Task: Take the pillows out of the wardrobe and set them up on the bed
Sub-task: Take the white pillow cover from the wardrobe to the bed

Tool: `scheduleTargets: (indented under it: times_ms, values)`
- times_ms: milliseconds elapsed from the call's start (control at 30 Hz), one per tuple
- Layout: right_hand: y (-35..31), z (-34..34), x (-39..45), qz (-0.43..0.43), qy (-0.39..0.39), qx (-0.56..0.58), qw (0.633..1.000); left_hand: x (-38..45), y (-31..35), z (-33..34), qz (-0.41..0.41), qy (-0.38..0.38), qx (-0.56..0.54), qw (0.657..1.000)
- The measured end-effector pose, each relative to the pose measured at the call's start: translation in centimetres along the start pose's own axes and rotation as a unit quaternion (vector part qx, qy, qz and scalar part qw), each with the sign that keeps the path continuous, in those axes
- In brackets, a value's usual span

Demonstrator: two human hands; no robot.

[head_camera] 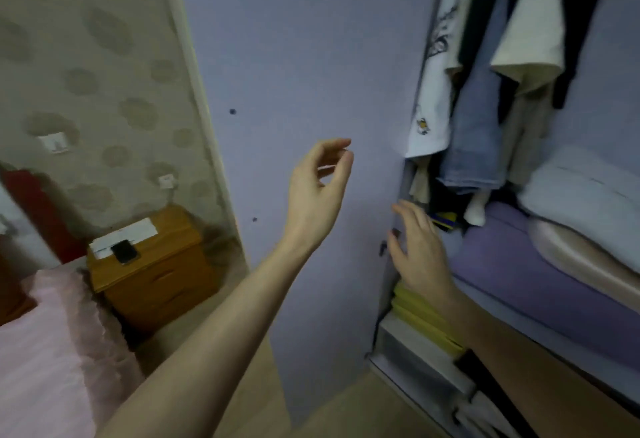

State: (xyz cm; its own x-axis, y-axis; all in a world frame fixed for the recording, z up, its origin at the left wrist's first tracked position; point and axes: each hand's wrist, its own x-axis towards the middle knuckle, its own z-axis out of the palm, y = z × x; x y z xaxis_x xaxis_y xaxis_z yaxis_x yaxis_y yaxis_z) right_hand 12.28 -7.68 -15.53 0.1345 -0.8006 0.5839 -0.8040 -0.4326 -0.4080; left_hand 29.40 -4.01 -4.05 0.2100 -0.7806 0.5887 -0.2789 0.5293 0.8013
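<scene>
The wardrobe stands open on the right, its lilac door (pixel 311 74) swung out in front of me. On its shelf lie stacked pillows and bedding: a pale blue-white pillow (pixel 581 191) on top, a beige satin pillow (pixel 588 261) beneath it, and a purple folded cover (pixel 512 271) below. My left hand (pixel 318 188) hovers before the door, fingers loosely curled, holding nothing. My right hand (pixel 419 250) reaches at the wardrobe's left edge with fingers spread, empty, just short of the purple cover. The bed (pixel 41 351) with pink bedding is at the lower left.
Hanging clothes (pixel 485 91) fill the wardrobe above the shelf. Yellow folded fabric (pixel 415 313) and a lower compartment sit under the shelf. A wooden nightstand (pixel 156 275) with a phone and papers stands between bed and wardrobe door.
</scene>
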Motion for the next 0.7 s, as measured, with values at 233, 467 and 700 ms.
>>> scheduleTargets:
  times_ms: [233, 467, 700]
  values:
    - [8.3, -11.8, -6.9, 0.13, 0.102, -0.084, 0.983, -3.0, -1.2, 15.4, -0.004, -0.212, -0.039, 0.976]
    - [18.3, -22.1, -11.0, 0.228, 0.153, -0.171, 0.946, -5.7, 0.7, 30.1, 0.104, -0.38, 0.024, 0.919]
    - [30.9, -25.1, -9.2, 0.289, 0.08, -0.186, 0.936, -4.0, -0.7, 41.3, 0.122, -0.422, 0.103, 0.893]
